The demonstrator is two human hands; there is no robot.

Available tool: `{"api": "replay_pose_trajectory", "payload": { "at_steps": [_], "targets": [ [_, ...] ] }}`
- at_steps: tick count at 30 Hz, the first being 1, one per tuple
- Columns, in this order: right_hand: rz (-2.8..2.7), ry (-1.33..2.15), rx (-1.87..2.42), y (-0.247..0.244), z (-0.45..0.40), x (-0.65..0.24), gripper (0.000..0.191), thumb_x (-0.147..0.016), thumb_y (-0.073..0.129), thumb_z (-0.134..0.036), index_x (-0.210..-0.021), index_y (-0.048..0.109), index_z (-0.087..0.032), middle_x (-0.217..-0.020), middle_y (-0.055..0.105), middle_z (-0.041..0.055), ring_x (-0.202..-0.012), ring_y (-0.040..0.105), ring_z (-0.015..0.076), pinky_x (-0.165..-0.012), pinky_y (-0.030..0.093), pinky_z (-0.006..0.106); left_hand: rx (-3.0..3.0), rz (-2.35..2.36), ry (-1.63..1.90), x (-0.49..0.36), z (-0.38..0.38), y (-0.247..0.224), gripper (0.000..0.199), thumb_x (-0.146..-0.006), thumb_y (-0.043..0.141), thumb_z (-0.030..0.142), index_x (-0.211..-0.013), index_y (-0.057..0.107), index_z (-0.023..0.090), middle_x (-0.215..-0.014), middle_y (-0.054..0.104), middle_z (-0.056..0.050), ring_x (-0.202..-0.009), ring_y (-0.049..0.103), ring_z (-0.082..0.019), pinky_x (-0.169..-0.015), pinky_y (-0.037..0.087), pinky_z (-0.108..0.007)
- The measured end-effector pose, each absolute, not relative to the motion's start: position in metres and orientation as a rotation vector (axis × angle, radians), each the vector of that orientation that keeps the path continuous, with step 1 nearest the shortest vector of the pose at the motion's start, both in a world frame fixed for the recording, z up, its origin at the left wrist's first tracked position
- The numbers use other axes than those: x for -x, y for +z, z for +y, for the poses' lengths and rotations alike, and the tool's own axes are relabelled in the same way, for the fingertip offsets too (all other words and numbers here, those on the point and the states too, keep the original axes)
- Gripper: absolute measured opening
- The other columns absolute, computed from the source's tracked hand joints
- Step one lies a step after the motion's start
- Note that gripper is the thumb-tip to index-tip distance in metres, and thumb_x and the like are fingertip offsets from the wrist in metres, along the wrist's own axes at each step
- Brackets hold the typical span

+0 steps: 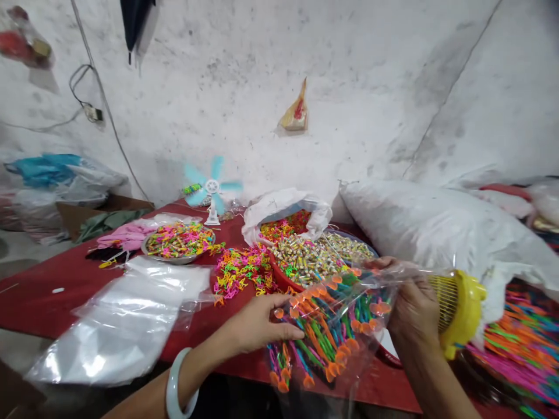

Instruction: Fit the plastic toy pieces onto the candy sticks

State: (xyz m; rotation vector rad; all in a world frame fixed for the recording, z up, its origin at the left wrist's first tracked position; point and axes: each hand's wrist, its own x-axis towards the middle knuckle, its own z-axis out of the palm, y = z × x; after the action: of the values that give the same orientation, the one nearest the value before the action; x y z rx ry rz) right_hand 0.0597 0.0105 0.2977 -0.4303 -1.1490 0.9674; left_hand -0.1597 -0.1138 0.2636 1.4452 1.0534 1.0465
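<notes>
A clear plastic bag [362,291] full of colourful sticks with orange suction-cup tips [323,331] is held over the table's front edge. My left hand [266,326], with a pale bangle on its wrist, grips the bag's left side between thumb and fingers. On the right, my right hand [413,302] is closed round the gathered plastic at the bag's upper right. Just beyond that hand stands a yellow plastic basket or fan-like grille [465,314]. Behind the bag are a red basin of small wrapped pieces [301,259] and a loose pile of bright plastic bits [244,270].
Flat clear bags [126,320] lie on the red table [52,302] at the left. Behind are a metal bowl of coloured pieces [179,241], a small fan [212,187] and an open white sack [279,212]. A large white sack [437,227] and more sticks [519,343] lie right.
</notes>
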Motion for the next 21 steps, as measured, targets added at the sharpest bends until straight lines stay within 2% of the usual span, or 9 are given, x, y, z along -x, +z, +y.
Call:
{"api": "replay_pose_trajectory", "payload": {
  "at_steps": [5, 10, 13, 16, 19, 21],
  "targets": [
    [-1.231, 0.954, 0.418, 0.294, 0.014, -0.073, 0.016, -0.074, 0.071, -0.035, -0.075, 0.067, -0.02, -0.075, 0.068, 0.0025, -0.074, 0.066, 0.0202, -0.071, 0.055, 0.037, -1.538, 1.158, 1.125, 0.153, -0.105, 0.254, 0.031, -0.08, 0.06, 0.032, -0.11, 0.068, 0.024, -0.111, 0.071, -0.004, -0.102, 0.063, -0.024, -0.091, 0.047, -0.037],
    [-1.187, 0.931, 0.467, 0.283, 0.016, -0.09, 0.015, -0.074, 0.072, -0.036, -0.077, 0.068, -0.022, -0.08, 0.069, 0.0011, -0.075, 0.066, 0.0195, -0.071, 0.056, 0.035, -1.516, 1.187, 1.158, 0.152, -0.096, 0.258, 0.033, -0.081, 0.059, 0.036, -0.11, 0.068, 0.023, -0.112, 0.07, -0.006, -0.103, 0.063, -0.025, -0.093, 0.047, -0.039],
    [-1.083, 0.894, 0.532, 0.273, 0.019, -0.105, 0.009, -0.075, 0.07, -0.032, -0.079, 0.067, -0.024, -0.081, 0.071, 0.0011, -0.078, 0.066, 0.0195, -0.077, 0.056, 0.035, -1.434, 1.247, 1.296, 0.156, -0.104, 0.253, 0.038, -0.082, 0.057, 0.043, -0.115, 0.065, 0.025, -0.122, 0.066, -0.006, -0.111, 0.06, -0.025, -0.1, 0.045, -0.042],
    [-0.887, 0.833, 0.586, 0.262, 0.016, -0.119, 0.017, -0.071, 0.072, -0.029, -0.086, 0.067, -0.024, -0.089, 0.071, 0.0008, -0.088, 0.066, 0.0208, -0.084, 0.055, 0.036, -1.333, 1.18, 1.532, 0.158, -0.121, 0.217, 0.051, -0.087, 0.05, 0.046, -0.136, 0.046, 0.033, -0.145, 0.046, -0.003, -0.134, 0.041, -0.023, -0.114, 0.031, -0.043],
    [-0.751, 0.873, 0.654, 0.247, 0.005, -0.128, 0.03, -0.07, 0.073, -0.032, -0.097, 0.064, -0.022, -0.098, 0.069, 0.0005, -0.097, 0.065, 0.0218, -0.088, 0.055, 0.041, -1.409, 1.024, 1.543, 0.15, -0.136, 0.161, 0.083, -0.08, 0.064, 0.046, -0.148, 0.02, 0.032, -0.159, 0.015, -0.003, -0.146, 0.012, -0.028, -0.119, 0.015, -0.047],
    [-0.726, 0.93, 0.711, 0.234, -0.008, -0.13, 0.034, -0.071, 0.072, -0.036, -0.1, 0.063, -0.022, -0.097, 0.069, 0.0009, -0.097, 0.065, 0.0218, -0.088, 0.055, 0.042, -1.406, 0.988, 1.473, 0.14, -0.139, 0.133, 0.104, -0.073, 0.073, 0.043, -0.149, 0.004, 0.032, -0.16, 0.005, -0.006, -0.145, 0.008, -0.033, -0.117, 0.019, -0.052]
  ]
}}
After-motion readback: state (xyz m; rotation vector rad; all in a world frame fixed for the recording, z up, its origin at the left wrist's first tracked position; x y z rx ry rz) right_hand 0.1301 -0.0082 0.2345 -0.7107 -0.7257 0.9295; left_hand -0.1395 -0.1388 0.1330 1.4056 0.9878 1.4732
